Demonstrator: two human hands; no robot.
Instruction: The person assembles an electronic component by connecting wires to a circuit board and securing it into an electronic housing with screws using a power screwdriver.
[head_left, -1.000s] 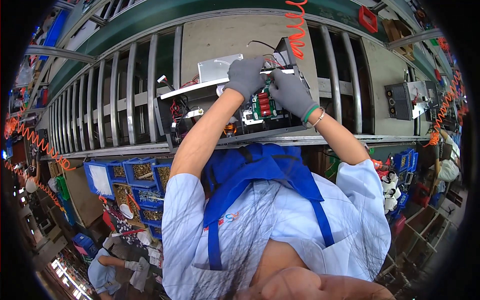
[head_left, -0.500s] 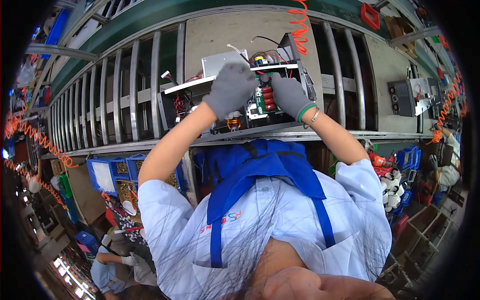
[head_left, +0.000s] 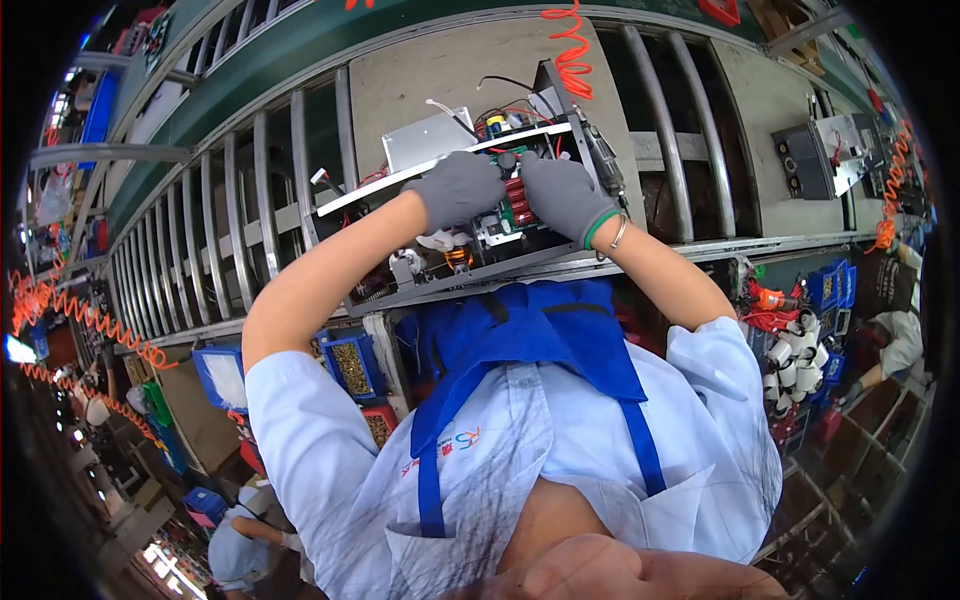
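My left hand [head_left: 462, 190], in a grey glove, lies over an opened metal equipment housing [head_left: 470, 272], its curled fingers at the left edge of a green circuit board [head_left: 508, 206]. From the other side my right hand [head_left: 570, 196], gloved too, closes on the board's right edge. Dark red cylinders stand on the board between the hands; the fingertips are partly hidden. Just below my left hand, a copper-wound coil [head_left: 458, 257] sits inside the housing. Behind the white inner panel [head_left: 375, 184] rise a silver metal plate [head_left: 428, 138] and loose wires.
A dark power screwdriver [head_left: 607, 168] lies along the housing's right side, near an orange coiled hose [head_left: 571, 62]. Metal rollers [head_left: 268, 195] run left. Another opened unit [head_left: 826, 155] rests farther right. Blue bins of small parts [head_left: 352, 364] stand below the line's edge.
My left hand has come down from the white panel to the circuit board's left side. My right hand stays at the board. The whole view has shifted and tilted slightly.
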